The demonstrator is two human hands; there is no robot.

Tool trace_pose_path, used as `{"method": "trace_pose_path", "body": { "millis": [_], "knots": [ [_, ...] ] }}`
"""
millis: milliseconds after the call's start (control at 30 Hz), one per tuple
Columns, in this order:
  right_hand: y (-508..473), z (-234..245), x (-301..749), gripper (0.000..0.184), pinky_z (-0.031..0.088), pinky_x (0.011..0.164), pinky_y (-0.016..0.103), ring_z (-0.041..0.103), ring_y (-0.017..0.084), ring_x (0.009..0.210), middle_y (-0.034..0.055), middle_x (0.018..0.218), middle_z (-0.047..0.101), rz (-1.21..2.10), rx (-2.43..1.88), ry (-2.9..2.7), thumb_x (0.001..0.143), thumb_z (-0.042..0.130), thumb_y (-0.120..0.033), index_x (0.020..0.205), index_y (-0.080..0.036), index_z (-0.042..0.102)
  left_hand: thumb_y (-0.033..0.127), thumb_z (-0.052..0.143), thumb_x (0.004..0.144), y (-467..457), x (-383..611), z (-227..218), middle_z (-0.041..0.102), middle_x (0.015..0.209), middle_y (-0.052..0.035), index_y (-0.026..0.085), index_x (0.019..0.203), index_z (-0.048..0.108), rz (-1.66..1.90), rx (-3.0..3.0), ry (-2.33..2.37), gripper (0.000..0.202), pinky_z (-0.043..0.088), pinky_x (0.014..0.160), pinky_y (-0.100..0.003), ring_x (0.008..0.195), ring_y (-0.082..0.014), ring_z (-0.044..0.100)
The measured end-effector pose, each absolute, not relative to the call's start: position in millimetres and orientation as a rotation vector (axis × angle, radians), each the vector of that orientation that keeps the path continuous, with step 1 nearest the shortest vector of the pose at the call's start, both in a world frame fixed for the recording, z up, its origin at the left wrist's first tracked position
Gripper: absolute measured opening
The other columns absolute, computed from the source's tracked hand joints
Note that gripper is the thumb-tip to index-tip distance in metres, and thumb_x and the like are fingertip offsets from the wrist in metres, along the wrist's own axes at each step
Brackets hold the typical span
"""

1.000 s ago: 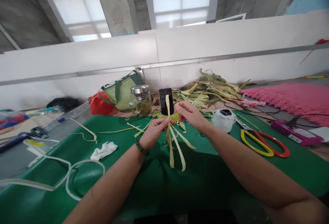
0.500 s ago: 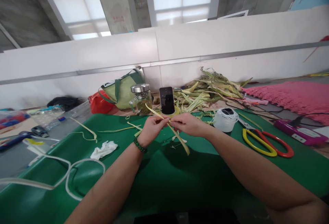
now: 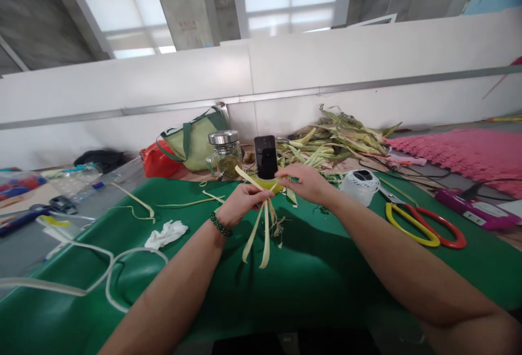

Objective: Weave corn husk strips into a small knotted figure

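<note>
My left hand (image 3: 240, 201), with a green bead bracelet (image 3: 221, 224) at its wrist, pinches several pale, flat plant strips (image 3: 265, 235) that look like corn husk. Their long ends hang below the fingers and one end points up to the left. Thin, ragged bits dangle beside them. Just to the right, my right hand (image 3: 304, 182) is raised, its fingers stretched toward the strips and slightly apart. One short strip end comes close to its fingertips; contact there is unclear. Behind the hands a phone (image 3: 266, 156) stands upright in a yellow holder (image 3: 267, 183).
Large scissors (image 3: 424, 224) with yellow and red handles lie right, near a white container (image 3: 359, 186). A lidded glass jar (image 3: 225, 159), green bag (image 3: 199, 140) and husk pile (image 3: 342, 132) stand at the back. Crumpled tissue (image 3: 166, 234) and white tubing (image 3: 110, 268) lie left on the green mat (image 3: 244, 300).
The single strip stretched between both hands is now a hanging bunch under my left fingers. My right hand has moved slightly up and right, and its fingers have loosened from their pinch.
</note>
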State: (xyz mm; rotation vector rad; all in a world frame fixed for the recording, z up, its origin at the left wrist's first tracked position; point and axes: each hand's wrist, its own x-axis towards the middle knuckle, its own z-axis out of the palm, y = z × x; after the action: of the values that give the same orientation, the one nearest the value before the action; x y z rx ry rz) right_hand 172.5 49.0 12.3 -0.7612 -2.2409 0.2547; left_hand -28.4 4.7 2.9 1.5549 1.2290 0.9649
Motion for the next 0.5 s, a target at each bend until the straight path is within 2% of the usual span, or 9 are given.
{"method": "trace_pose_path", "body": {
  "millis": [33,100,167,233,300,400,500],
  "knots": [
    [45,13,171,0.019,0.041,0.071,0.031,0.057,0.021,0.081,0.0074,0.085,0.067,0.126,-0.78,-2.121,0.084,0.054,-0.033,0.084,-0.021,0.068,0.046,0.073,0.059,6,-28,1,0.057,0.051,-0.0007,0.011,0.064,0.071,1.042,1.537,1.255,0.035,0.033,0.046,-0.02,0.048,-0.0078,0.043],
    [35,14,166,0.023,0.04,0.069,0.031,0.055,0.021,0.077,0.0077,0.077,0.065,-0.017,-0.803,-1.977,0.084,0.054,-0.036,0.075,-0.02,0.066,0.047,0.072,0.06,8,-25,-2,0.051,0.046,0.0019,0.011,0.058,0.068,1.169,1.52,1.283,0.036,0.028,0.044,-0.021,0.045,-0.0068,0.038],
    [25,13,159,0.033,0.035,0.059,0.027,0.05,0.016,0.061,0.0039,0.06,0.059,0.021,-0.837,-2.056,0.084,0.054,-0.04,0.059,-0.019,0.06,0.048,0.07,0.062,8,-23,-2,0.047,0.044,0.0031,0.012,0.054,0.064,1.255,1.521,1.274,0.037,0.028,0.045,-0.022,0.044,-0.0067,0.036],
    [20,7,151,0.034,0.028,0.051,0.025,0.045,0.012,0.052,0.001,0.054,0.056,0.141,-0.905,-2.231,0.08,0.059,-0.042,0.056,-0.019,0.058,0.047,0.07,0.063,6,-21,0,0.046,0.044,0.0032,0.013,0.05,0.061,1.301,1.544,1.25,0.037,0.029,0.046,-0.022,0.046,-0.0071,0.037],
    [21,0,145,0.029,0.025,0.05,0.024,0.044,0.011,0.05,-0.0002,0.053,0.057,0.225,-0.942,-2.316,0.079,0.061,-0.037,0.057,-0.018,0.06,0.046,0.07,0.063,5,-20,1,0.045,0.043,0.0033,0.013,0.047,0.059,1.318,1.572,1.234,0.038,0.03,0.047,-0.022,0.046,-0.0073,0.038],
    [29,-5,144,0.02,0.03,0.054,0.023,0.05,0.012,0.055,-0.0007,0.059,0.061,0.342,-0.912,-2.325,0.081,0.055,-0.022,0.063,-0.019,0.063,0.046,0.074,0.058,5,-20,1,0.048,0.045,0.0029,0.013,0.051,0.063,1.312,1.491,1.19,0.035,0.031,0.047,-0.022,0.047,-0.007,0.038],
    [35,-2,148,0.02,0.039,0.069,0.026,0.06,0.018,0.081,0.0039,0.076,0.067,0.347,-0.802,-2.295,0.082,0.054,-0.022,0.064,-0.019,0.063,0.044,0.079,0.051,8,-21,-1,0.057,0.053,0.001,0.012,0.066,0.07,1.274,1.298,1.096,0.036,0.034,0.049,-0.021,0.049,-0.0068,0.043]
  ]
}}
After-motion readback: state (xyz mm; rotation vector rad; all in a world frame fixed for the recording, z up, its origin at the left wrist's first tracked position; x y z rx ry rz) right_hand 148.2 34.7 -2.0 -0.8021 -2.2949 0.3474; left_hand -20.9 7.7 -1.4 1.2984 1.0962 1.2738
